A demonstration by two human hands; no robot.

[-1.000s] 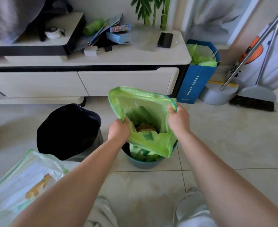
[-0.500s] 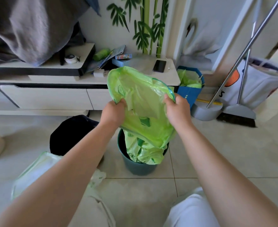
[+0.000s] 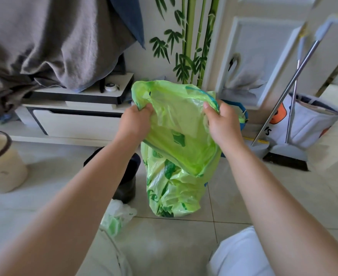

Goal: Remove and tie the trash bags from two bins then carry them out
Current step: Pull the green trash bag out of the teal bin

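The left hand (image 3: 133, 121) is clamped on the rim of the green trash bag (image 3: 176, 156) at its 9 o'clock edge, and the right hand (image 3: 221, 121) is clamped on the rim at 3 o'clock, the two hands apart with the bag's mouth stretched between them. The bag hangs full below the hands, its printed bottom low over the tiled floor (image 3: 263, 196); whether it touches the floor cannot be told, and the bin it belongs to is hidden. At 8 o'clock from the bag a black bin (image 3: 127, 186) stands on the floor, partly behind the left forearm, and at 7 o'clock a crumpled pale bag (image 3: 117, 216) lies on the tiles. Further out at 9 o'clock stands a cream bucket (image 3: 2, 166). At 10 o'clock a low white counter (image 3: 74, 124) runs along the wall with grey cloth (image 3: 44, 40) draped above it. At 3 o'clock a broom (image 3: 283, 96) leans beside a white bag (image 3: 307, 124).
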